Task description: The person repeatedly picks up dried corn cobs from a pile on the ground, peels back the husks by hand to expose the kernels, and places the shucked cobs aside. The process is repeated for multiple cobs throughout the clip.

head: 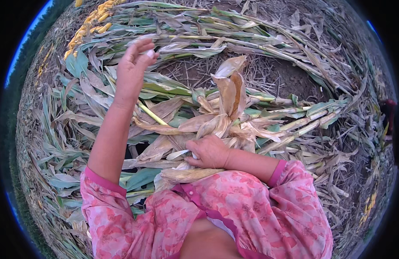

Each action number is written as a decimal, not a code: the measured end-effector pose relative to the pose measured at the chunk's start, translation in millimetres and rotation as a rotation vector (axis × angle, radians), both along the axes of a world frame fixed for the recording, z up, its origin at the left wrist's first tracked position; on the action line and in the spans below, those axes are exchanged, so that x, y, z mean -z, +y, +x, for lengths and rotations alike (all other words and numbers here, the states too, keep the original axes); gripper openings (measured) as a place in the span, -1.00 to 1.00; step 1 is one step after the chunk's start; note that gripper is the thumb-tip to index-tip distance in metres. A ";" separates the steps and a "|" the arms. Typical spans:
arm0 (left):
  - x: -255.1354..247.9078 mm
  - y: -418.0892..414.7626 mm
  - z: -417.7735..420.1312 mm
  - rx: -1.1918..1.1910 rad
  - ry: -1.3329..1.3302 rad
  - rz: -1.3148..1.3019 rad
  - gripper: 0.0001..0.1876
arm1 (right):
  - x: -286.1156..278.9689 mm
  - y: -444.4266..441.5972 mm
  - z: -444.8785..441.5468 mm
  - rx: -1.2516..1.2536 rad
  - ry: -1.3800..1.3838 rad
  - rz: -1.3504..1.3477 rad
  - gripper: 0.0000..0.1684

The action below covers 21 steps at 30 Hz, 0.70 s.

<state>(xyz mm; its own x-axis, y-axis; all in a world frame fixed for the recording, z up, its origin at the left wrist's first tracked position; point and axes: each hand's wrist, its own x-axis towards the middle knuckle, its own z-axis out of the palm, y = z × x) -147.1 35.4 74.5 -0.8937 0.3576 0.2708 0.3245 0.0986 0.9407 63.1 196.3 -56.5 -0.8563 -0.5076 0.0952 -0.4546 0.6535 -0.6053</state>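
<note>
My left hand (134,61) is raised at the upper left over cut corn stalks, its fingers loosely bent and apart, with nothing seen in it. Something white covers one of its fingertips. Close to my body, my right hand (209,152) is closed on dry corn husk (177,154), and a pale strip sticks out beside the thumb. A bit of white also shows at that thumb. Just beyond the right hand, an opened, papery husk (231,94) stands up with its leaves spread; no ear shows in it. Dry husk leaves (160,147) lie around it.
Cut corn stalks (293,129) with leaves lie in front of me and to the right. More stalks (244,42) lie across the far side, past bare soil with straw (280,76). Husked yellow corn ears (89,27) form a row at the upper left; others (368,207) lie far right.
</note>
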 end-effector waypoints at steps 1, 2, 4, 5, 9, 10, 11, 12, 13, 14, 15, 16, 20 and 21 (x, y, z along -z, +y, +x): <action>28.4 8.4 16.8 0.078 -0.070 -0.077 -0.52 | -0.9 0.2 -1.9 -0.025 -0.003 -0.002 -0.53; 43.9 23.7 35.7 0.160 -0.138 -0.143 -0.49 | 0.3 3.0 -3.9 -0.028 -0.013 0.004 -0.53; 79.0 33.3 57.6 0.276 -0.135 -0.235 -0.46 | -1.9 3.1 -3.3 -0.055 -0.023 0.010 -0.51; 82.6 41.1 67.9 0.313 -0.108 -0.354 -0.45 | -2.3 3.5 -4.3 -0.053 -0.037 0.007 -0.51; 107.9 45.9 81.6 0.370 0.205 -0.584 -0.43 | -23.5 8.7 -8.0 -0.118 -0.085 -0.039 -0.51; 112.0 44.9 81.4 0.370 0.240 -0.610 -0.43 | -24.2 12.7 -7.3 -0.141 0.004 -0.145 -0.51; 115.1 46.5 82.0 0.379 0.264 -0.611 -0.43 | -27.3 17.6 -7.1 -0.168 0.092 -0.251 -0.52; 117.8 47.0 82.2 0.382 0.284 -0.614 -0.43 | -45.9 26.1 -10.6 -0.198 0.098 -0.284 -0.51; 123.3 43.8 82.3 0.377 0.296 -0.621 -0.43 | -59.3 38.3 -20.0 -0.165 0.222 -0.378 -0.53; 137.3 38.3 78.7 0.387 0.371 -0.653 -0.43 | -73.7 52.9 -34.2 -0.132 0.345 -0.471 -0.54; 140.2 37.9 88.8 0.361 0.232 -0.533 -0.45 | -85.7 69.8 -58.2 -0.043 0.506 -0.536 -0.65; 135.7 41.1 93.8 0.341 0.309 -0.675 -0.46 | -92.5 86.8 -78.4 0.147 0.432 -0.557 -0.75; 125.9 46.9 101.6 0.346 0.414 -0.844 -0.50 | -26.3 186.0 -201.3 0.698 0.283 -0.074 -0.60; 127.8 46.9 101.8 0.339 0.433 -0.844 -0.50 | 4.0 212.7 -227.0 0.771 0.253 0.128 -0.52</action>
